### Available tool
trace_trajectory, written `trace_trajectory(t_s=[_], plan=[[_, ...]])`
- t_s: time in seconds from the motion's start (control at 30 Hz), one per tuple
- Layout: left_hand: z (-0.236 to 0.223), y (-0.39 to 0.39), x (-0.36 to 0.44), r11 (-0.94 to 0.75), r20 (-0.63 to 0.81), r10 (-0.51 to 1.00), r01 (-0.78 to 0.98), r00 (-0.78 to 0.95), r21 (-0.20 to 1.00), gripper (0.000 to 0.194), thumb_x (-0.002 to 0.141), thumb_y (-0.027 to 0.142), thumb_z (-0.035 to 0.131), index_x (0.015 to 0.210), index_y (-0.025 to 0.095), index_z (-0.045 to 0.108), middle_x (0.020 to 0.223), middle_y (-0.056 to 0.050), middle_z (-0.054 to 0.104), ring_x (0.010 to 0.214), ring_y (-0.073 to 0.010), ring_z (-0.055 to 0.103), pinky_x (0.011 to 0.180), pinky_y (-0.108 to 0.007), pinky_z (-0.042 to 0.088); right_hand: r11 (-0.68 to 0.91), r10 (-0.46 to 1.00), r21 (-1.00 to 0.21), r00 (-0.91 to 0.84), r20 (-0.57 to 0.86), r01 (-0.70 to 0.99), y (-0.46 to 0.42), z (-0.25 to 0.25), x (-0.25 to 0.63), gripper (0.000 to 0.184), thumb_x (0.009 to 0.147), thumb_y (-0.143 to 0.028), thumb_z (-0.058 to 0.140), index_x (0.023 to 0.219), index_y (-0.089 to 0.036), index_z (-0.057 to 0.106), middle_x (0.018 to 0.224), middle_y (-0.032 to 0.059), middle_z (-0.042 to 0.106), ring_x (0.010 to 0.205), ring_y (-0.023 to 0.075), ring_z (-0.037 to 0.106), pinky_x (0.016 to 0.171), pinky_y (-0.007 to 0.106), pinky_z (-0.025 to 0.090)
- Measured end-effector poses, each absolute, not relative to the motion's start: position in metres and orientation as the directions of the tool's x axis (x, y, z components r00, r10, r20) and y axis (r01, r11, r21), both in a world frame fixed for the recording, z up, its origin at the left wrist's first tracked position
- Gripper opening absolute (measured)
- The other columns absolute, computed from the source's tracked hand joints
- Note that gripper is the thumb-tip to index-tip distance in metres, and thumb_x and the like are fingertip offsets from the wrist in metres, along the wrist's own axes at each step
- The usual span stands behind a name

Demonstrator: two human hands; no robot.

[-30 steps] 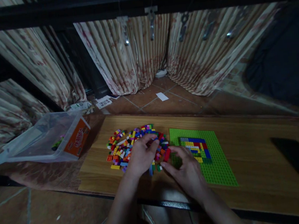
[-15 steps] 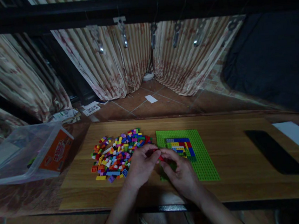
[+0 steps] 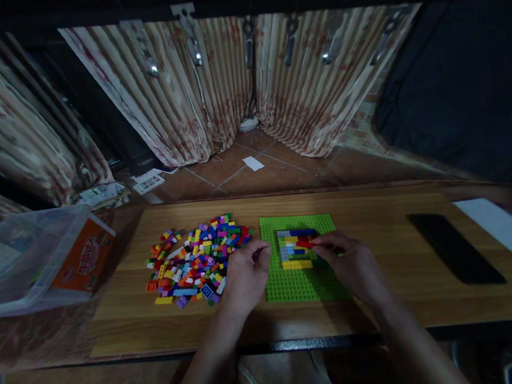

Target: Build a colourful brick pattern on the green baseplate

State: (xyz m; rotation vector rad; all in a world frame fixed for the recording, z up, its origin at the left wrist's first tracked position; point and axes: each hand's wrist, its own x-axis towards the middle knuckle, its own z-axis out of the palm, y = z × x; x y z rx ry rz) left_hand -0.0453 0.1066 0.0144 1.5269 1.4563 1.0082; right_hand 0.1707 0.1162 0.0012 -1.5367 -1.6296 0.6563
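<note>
My right hand pinches a red toy brick between thumb and fingertips. It holds this brick over the block of coloured bricks built on the green baseplate. Grey, blue, yellow and red bricks show in that block; its right part is hidden behind my fingers. My left hand hovers at the baseplate's left edge, thumb and index finger closed together. Whether anything small sits between them cannot be made out. Just left of this hand spreads a pile of loose bricks in many colours.
The wooden table carries a dark flat slab and a white sheet on the right. A clear plastic bin with an orange label stands off the left end. Striped curtains hang behind.
My hands have parted. The right one has carried the red brick rightward over the built block, while the left one stays near the baseplate's left edge. The view has shifted slightly.
</note>
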Motion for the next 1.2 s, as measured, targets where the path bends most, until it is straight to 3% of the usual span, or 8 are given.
trace_trajectory(t_s=[0.2, 0.6, 0.83, 1.2], plan=[[0.014, 0.104, -0.035, -0.141, 0.120, 0.990, 0.588, 0.074, 0.797, 0.022, 0.086, 0.016, 0.050, 0.096, 0.017, 0.070, 0.086, -0.004, 0.070, 0.073, -0.0128, 0.063, 0.066, -0.022, 0.047, 0.141, 0.990, -0.759, -0.076, 0.120, 0.636, 0.116, -0.003, 0.165, 0.012, 0.079, -0.026, 0.063, 0.084, -0.025, 0.073, 0.094, 0.0038, 0.063, 0.088, 0.0187, 0.061, 0.084, 0.035, 0.047], [0.008, 0.096, -0.024, -0.292, 0.127, 0.954, 0.745, 0.271, 0.600, 0.029, 0.091, 0.018, 0.045, 0.111, 0.024, 0.065, 0.097, -0.003, 0.064, 0.085, -0.0150, 0.062, 0.076, -0.027, 0.050, 0.082, 0.995, -0.694, -0.023, 0.094, 0.716, 0.121, -0.005, 0.158, 0.011, 0.074, -0.021, 0.065, 0.080, -0.024, 0.075, 0.094, 0.0047, 0.062, 0.091, 0.0205, 0.060, 0.086, 0.037, 0.046], [0.012, 0.090, -0.020, -0.304, 0.084, 0.949, 0.810, 0.304, 0.502, 0.034, 0.094, 0.021, 0.040, 0.123, 0.025, 0.057, 0.102, -0.004, 0.062, 0.089, -0.0166, 0.061, 0.076, -0.028, 0.050, 0.084, 0.995, -0.699, -0.022, 0.098, 0.711, 0.121, -0.004, 0.158, 0.011, 0.075, -0.020, 0.065, 0.079, -0.023, 0.074, 0.093, 0.0044, 0.061, 0.089, 0.0191, 0.060, 0.086, 0.035, 0.046], [0.013, 0.086, -0.014, -0.327, 0.032, 0.942, 0.891, 0.334, 0.316, 0.033, 0.096, 0.022, 0.036, 0.124, 0.026, 0.054, 0.100, -0.004, 0.061, 0.088, -0.0167, 0.060, 0.068, -0.025, 0.047, 0.050, 0.996, -0.710, 0.018, 0.087, 0.703, 0.122, -0.006, 0.158, 0.010, 0.073, -0.020, 0.064, 0.077, -0.023, 0.073, 0.090, 0.0032, 0.063, 0.086, 0.0181, 0.060, 0.083, 0.034, 0.046]])
